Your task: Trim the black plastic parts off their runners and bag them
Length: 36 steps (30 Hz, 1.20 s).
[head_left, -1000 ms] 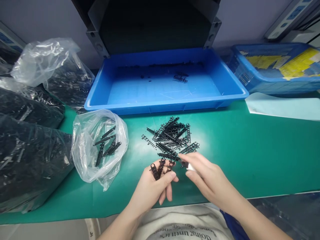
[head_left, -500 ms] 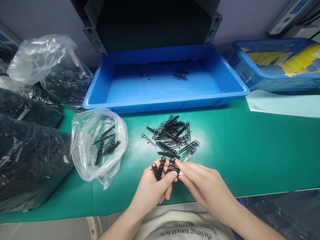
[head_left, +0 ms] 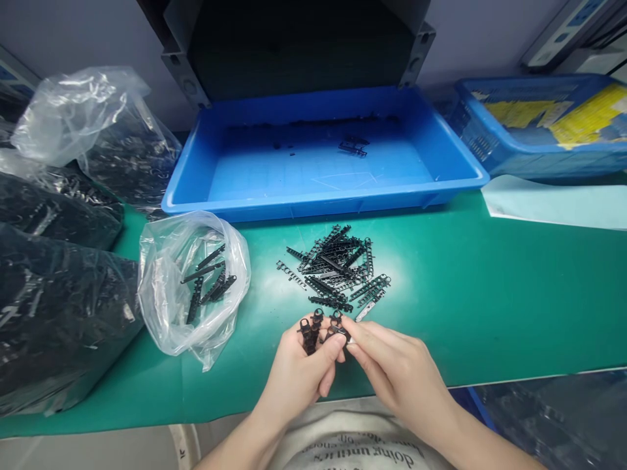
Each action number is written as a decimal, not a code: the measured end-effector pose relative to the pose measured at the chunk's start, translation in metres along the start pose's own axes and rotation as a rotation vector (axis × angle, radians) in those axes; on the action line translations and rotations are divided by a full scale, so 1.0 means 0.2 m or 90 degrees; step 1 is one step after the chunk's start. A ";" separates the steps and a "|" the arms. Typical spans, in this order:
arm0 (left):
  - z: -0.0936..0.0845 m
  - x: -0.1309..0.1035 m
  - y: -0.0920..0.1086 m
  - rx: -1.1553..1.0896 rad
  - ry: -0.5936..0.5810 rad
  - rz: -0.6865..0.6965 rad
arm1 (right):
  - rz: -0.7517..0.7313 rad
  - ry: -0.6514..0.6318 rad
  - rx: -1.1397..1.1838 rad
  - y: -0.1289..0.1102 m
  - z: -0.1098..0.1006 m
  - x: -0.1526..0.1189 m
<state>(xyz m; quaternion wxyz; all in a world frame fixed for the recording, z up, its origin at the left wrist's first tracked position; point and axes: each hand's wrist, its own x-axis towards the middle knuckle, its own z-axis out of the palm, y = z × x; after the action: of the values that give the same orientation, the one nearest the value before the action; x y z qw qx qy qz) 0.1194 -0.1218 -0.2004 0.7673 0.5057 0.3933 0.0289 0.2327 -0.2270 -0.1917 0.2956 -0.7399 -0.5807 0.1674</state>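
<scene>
My left hand is closed around several small black plastic strips, whose ringed ends stick up past the fingers. The fingertips of my right hand pinch the black piece that my left thumb also presses. Just beyond both hands, a pile of black strips lies on the green table. To the left, an open clear plastic bag has several black strips in it.
A blue tray with a few black parts stands behind the pile. Filled plastic bags crowd the left side. A blue basket with yellow labels and a pale sheet are at the right.
The strips in my left hand have shifted slightly and sit closer together. Both hands remain together in nearly the same place.
</scene>
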 end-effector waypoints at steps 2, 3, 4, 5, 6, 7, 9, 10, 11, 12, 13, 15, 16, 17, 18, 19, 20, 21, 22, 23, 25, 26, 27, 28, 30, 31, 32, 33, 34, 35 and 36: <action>0.01 0.00 0.00 -0.020 0.005 -0.010 | -0.010 0.036 -0.024 0.00 0.01 -0.01; 0.01 -0.01 0.00 -0.028 0.004 -0.017 | -0.015 0.051 -0.030 0.00 0.02 -0.01; 0.01 -0.01 0.00 -0.033 0.000 -0.024 | -0.016 0.061 -0.028 0.00 0.02 0.00; 0.01 -0.01 0.01 -0.036 0.000 -0.032 | -0.010 0.065 -0.025 0.01 0.02 0.00; 0.02 -0.01 0.01 -0.036 0.004 -0.039 | 0.003 0.066 -0.026 0.03 0.01 0.01; 0.02 -0.01 0.01 -0.035 0.011 -0.044 | 0.020 0.068 -0.035 0.04 0.01 0.02; 0.01 0.00 0.02 -0.028 0.027 -0.046 | 0.054 0.075 -0.083 0.07 0.00 0.06; 0.01 0.00 0.02 -0.022 0.032 -0.041 | 0.064 0.077 -0.112 0.09 -0.01 0.08; 0.00 0.00 0.02 -0.016 0.035 -0.032 | 0.070 0.071 -0.138 0.10 -0.01 0.10; -0.01 0.00 0.01 -0.009 0.036 -0.020 | 0.075 0.054 -0.159 0.11 -0.01 0.12; -0.01 0.00 0.01 0.000 0.042 -0.005 | 0.081 0.025 -0.178 0.11 -0.01 0.14; -0.03 -0.01 0.01 0.012 0.070 0.025 | 0.104 -0.053 -0.226 0.11 0.00 0.18; -0.04 -0.01 0.01 0.017 0.089 0.031 | 0.118 -0.091 -0.253 0.11 0.00 0.20; -0.05 -0.01 0.02 0.018 0.109 0.030 | 0.129 -0.120 -0.279 0.10 0.01 0.21; -0.06 -0.01 0.02 0.016 0.127 0.027 | 0.136 -0.139 -0.299 0.10 0.01 0.22; -0.06 -0.02 0.03 0.012 0.142 0.025 | 0.138 -0.146 -0.312 0.09 0.01 0.22; -0.07 -0.02 0.03 0.008 0.154 0.026 | 0.135 -0.142 -0.319 0.09 0.01 0.22; -0.08 -0.01 0.03 0.002 0.164 0.032 | 0.129 -0.132 -0.319 0.08 0.01 0.23; -0.09 -0.01 0.03 -0.008 0.178 0.045 | 0.120 -0.120 -0.316 0.08 0.02 0.23; -0.10 -0.01 0.03 -0.021 0.192 0.059 | 0.111 -0.111 -0.311 0.07 0.02 0.23; -0.12 0.00 0.02 -0.051 0.209 0.076 | 0.089 -0.112 -0.307 0.06 0.03 0.23; -0.13 0.00 0.02 -0.066 0.208 0.082 | 0.080 -0.121 -0.309 0.05 0.04 0.23; -0.13 0.00 0.02 -0.079 0.202 0.087 | 0.075 -0.131 -0.312 0.05 0.04 0.24; -0.14 0.01 0.02 -0.090 0.192 0.091 | 0.073 -0.139 -0.313 0.05 0.05 0.24; -0.15 0.01 0.03 -0.102 0.177 0.095 | 0.069 -0.138 -0.288 0.06 0.04 0.25; -0.16 0.01 0.04 -0.102 0.179 0.094 | 0.061 -0.127 -0.256 0.06 0.03 0.24; -0.17 0.02 0.04 -0.098 0.193 0.096 | 0.044 -0.110 -0.210 0.08 0.02 0.24; -0.18 0.02 0.05 -0.092 0.214 0.098 | 0.019 -0.094 -0.156 0.09 0.00 0.23; -0.19 0.03 0.05 -0.087 0.234 0.098 | -0.011 -0.083 -0.096 0.10 -0.02 0.22; -0.20 0.03 0.05 -0.084 0.243 0.094 | -0.043 -0.075 -0.037 0.11 -0.04 0.21; -0.20 0.03 0.06 -0.088 0.226 0.080 | -0.073 -0.073 0.014 0.12 -0.06 0.20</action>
<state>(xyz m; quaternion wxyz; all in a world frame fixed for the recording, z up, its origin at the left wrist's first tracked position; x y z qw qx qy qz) 0.1020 -0.0832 -0.2023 0.7153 0.4627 0.4870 0.1926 0.2683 -0.1945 -0.1932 0.2792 -0.6916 -0.6359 0.1986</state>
